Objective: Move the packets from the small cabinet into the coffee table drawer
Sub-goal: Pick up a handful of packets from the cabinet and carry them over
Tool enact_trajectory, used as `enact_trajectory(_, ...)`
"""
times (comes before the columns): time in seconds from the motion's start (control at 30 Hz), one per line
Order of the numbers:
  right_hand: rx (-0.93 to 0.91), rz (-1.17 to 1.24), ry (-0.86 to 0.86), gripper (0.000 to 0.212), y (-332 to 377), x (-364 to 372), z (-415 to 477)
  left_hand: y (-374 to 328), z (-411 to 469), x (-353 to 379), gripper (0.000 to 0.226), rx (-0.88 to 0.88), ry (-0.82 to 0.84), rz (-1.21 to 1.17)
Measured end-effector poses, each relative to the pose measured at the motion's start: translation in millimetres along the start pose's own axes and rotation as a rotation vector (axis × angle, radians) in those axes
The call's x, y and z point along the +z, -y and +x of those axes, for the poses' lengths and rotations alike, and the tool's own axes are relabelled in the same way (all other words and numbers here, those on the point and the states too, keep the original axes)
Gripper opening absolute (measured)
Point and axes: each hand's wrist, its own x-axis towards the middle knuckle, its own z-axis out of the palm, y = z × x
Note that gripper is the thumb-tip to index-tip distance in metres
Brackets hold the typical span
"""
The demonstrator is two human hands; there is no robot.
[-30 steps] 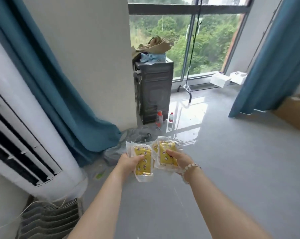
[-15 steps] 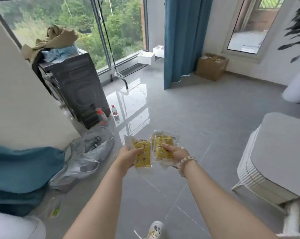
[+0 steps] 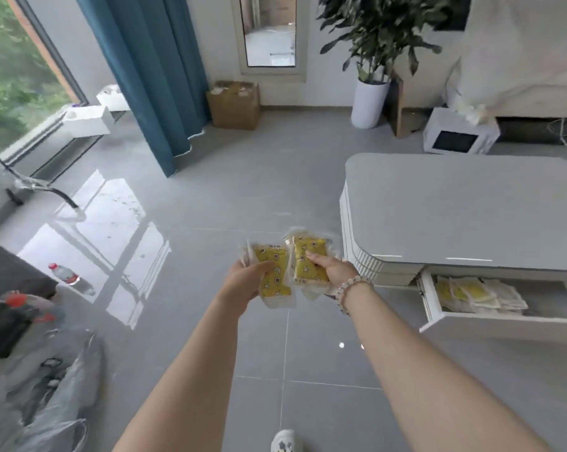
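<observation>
Carrying is the step in hand: the left hand [image 3: 246,282] grips one clear plastic packet with a yellow star-printed insert [image 3: 273,278], thumb across its face, and the right hand [image 3: 332,272] pinches a matching second packet [image 3: 308,262]. Both are held over the grey floor tiles [image 3: 210,203], near the white coffee table's open drawer [image 3: 491,316], where similar packets already lie. Next, I judge, both hands must reach right and down over the drawer before letting go.

txt: none legible | packets [image 3: 273,276]: sm. print, too blurry | bottle [image 3: 67,276] label: unreadable
</observation>
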Motion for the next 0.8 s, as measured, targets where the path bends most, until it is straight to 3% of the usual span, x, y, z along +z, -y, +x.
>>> enact_trajectory(0.17,0.009,0.07,-0.135,0.135,7.7,-25.4,-7.0,-15.5,32.7,32.1,0.023,-0.005,0.123,0.131)
enact_trajectory(0.33,0.056,0.059,-0.283,0.086,13.7,-59.8,-18.2,-20.7,49.0,78.0,0.014,0.006,0.276,0.252)
enact_trajectory(0.57,0.033,0.16,-0.467,0.032,13.9,-137.9,-44.8,-5.9,45.0,172.7,0.018,-0.007,0.454,0.326)
enact_trajectory(0.63,0.03,0.181,-0.534,0.039,11.6,-164.4,-48.4,-1.3,41.4,202.7,0.017,-0.013,0.495,0.346)
enact_trajectory(0.73,0.03,0.24,-0.609,0.068,12.6,-199.8,-51.3,3.7,37.0,243.7,0.008,-0.022,0.536,0.394)
enact_trajectory(0.8,0.035,0.273,-0.634,0.073,14.4,-223.2,-51.6,5.3,34.3,269.6,0.006,-0.025,0.554,0.424)
